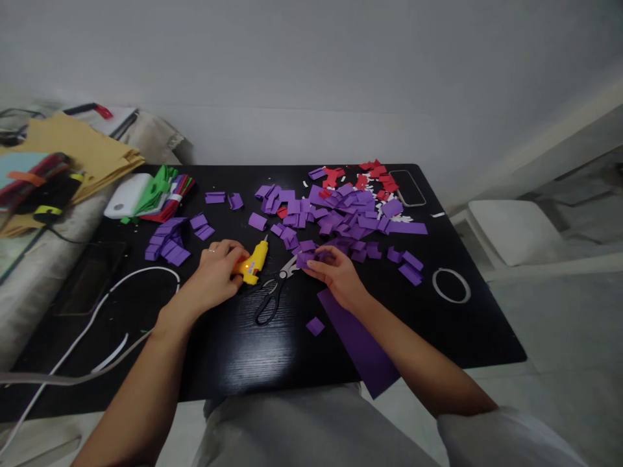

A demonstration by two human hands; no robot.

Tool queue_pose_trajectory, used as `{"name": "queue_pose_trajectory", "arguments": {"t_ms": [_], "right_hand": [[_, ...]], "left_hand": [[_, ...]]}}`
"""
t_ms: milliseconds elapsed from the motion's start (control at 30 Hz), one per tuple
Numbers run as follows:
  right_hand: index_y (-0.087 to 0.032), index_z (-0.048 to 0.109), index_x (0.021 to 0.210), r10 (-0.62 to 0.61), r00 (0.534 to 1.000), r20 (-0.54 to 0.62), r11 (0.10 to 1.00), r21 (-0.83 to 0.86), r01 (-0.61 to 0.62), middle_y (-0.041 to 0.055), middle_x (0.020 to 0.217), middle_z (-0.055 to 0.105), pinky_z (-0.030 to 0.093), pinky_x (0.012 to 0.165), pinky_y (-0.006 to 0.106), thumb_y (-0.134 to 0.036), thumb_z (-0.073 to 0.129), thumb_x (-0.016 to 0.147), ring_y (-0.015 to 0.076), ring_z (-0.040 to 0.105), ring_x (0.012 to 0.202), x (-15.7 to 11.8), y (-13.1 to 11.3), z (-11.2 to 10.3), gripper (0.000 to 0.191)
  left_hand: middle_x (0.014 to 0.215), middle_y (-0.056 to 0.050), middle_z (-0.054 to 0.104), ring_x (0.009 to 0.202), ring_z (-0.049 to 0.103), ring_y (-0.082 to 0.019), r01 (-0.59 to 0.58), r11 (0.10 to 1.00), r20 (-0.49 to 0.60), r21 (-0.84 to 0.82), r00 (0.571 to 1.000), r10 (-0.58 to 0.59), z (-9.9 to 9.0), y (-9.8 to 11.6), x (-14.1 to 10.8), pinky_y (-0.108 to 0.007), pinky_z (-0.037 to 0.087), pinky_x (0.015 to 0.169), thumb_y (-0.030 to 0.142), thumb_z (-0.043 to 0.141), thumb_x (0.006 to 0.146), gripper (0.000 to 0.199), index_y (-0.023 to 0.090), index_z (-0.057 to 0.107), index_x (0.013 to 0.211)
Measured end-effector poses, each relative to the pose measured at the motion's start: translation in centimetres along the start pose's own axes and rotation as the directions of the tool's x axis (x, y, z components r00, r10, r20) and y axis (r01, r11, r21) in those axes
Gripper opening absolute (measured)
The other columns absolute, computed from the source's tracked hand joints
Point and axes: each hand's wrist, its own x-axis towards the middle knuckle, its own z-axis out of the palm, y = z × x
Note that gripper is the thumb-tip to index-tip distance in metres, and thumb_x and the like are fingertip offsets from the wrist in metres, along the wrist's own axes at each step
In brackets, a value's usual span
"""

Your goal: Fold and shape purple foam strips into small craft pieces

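Observation:
My left hand (pixel 221 269) is closed round the handle of a yellow glue gun (pixel 256 263), whose nozzle points up and to the right. A small folded piece of purple paper (pixel 305 259) is pinched in the fingers of my right hand (pixel 338 272). Black-handled scissors (pixel 275 295) lie between my hands, blades toward the right hand. Under my right wrist stretches a long purple paper strip (pixel 360 344), its end past the table's front edge. A heap of folded purple pieces (pixel 348 214) lies beyond my right hand. One purple square (pixel 315 325) rests nearer to me.
Red scraps (pixel 379 172) and a clear-framed phone-shaped object (pixel 407 188) lie at the back right. A pale ring (pixel 451 285) is on the right. White cable (pixel 104 298) loops across the left side, near bundled green paper (pixel 158 188). A white stool (pixel 506 230) stands beyond the table (pixel 467 331).

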Motion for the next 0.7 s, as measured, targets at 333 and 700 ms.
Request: {"name": "queue_pose_trajectory", "arguments": {"t_ms": [333, 700], "right_hand": [[-0.024, 0.072, 0.097, -0.112, 0.992, -0.059, 0.977, -0.189, 0.099, -0.0067, 0.075, 0.059, 0.066, 0.058, 0.026, -0.034, 0.1, 0.057, 0.0122, 0.064, 0.068, -0.4, -0.1, 0.1, 0.05], [-0.025, 0.077, 0.089, -0.26, 0.965, 0.03, 0.937, -0.235, 0.259, 0.002, 0.101, 0.07, 0.07, 0.069, 0.032, -0.039, 0.095, 0.067, 0.0205, 0.069, 0.095, -0.9, 0.2, 0.4, 0.031]], "left_hand": [[0.119, -0.011, 0.07, 0.106, 0.066, -0.026, -0.177, 0.923, -0.316, -0.342, 0.947, 0.064, -2.1, 3.1, -0.3, -0.039, 0.054, 0.094, 0.03, 0.061, 0.093, 0.028, 0.02, 0.062, 0.119], [0.087, -0.005, 0.072, 0.074, 0.065, -0.018, -0.103, 0.809, -0.224, -0.578, 0.974, -0.036, -0.8, 5.3, -0.4, -0.031, 0.05, 0.07, 0.043, 0.064, 0.096, 0.025, 0.019, 0.069, 0.097]]}}
